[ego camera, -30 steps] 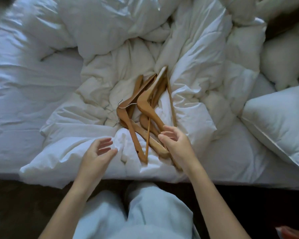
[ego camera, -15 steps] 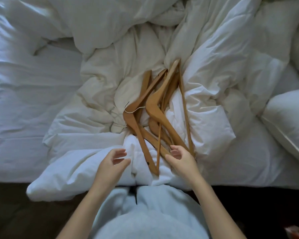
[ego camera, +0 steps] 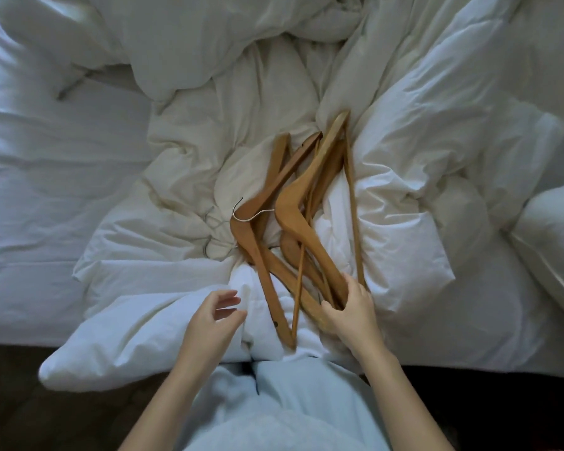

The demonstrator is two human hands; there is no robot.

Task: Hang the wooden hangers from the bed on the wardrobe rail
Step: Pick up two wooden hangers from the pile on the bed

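Several wooden hangers (ego camera: 293, 206) lie in an overlapping pile on the rumpled white duvet (ego camera: 404, 164) near the bed's front edge. A metal hook (ego camera: 246, 213) sticks out on the pile's left side. My right hand (ego camera: 352, 307) is closed around the near ends of the right-hand hangers, thumb on top. My left hand (ego camera: 214, 323) hovers just left of the pile's near end, fingers apart and curled, holding nothing. The wardrobe rail is out of view.
A white pillow (ego camera: 554, 242) lies at the right edge. A flat white sheet (ego camera: 39, 190) covers the left of the bed. Dark floor (ego camera: 10, 402) runs along the bottom. My light trousers (ego camera: 274, 411) are against the bed edge.
My right hand has slid down and closed around the near ends of the hangers. The left hand moved slightly closer to the pile. The camera has leaned in over the bed.
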